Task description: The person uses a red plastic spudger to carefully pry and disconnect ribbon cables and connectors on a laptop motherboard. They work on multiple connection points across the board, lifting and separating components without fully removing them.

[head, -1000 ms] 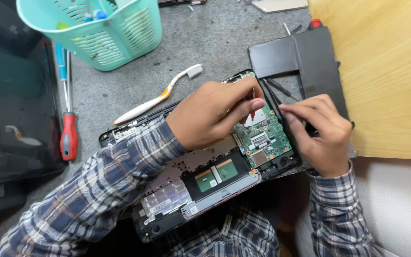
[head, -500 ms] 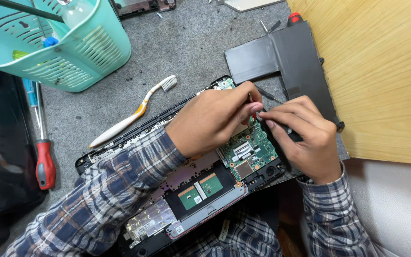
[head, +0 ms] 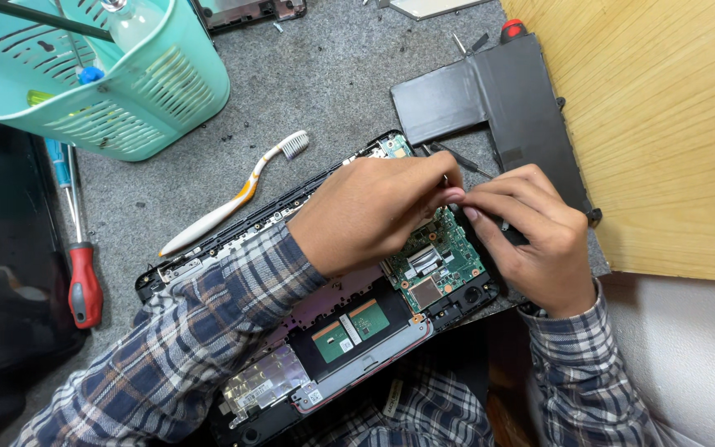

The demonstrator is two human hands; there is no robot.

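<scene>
Opened laptop base (head: 291,331) lying diagonally on grey felt, back cover off: green circuit board (head: 440,257) just under the fingertips, black trackpad plate with two small green patches nearer the body. Left hand (head: 374,211) arched over the board, fingers curled narrow, tips meeting the right's. Right hand (head: 531,236) bent at the wrist, thumb and forefinger pinched; whatever sits between them too small to tell. Flat black battery pack (head: 498,108) just beyond the fingertips. White toothbrush (head: 233,194) and teal basket (head: 101,83) left of the knuckles, red-handled screwdriver (head: 83,273) farther left.
</scene>
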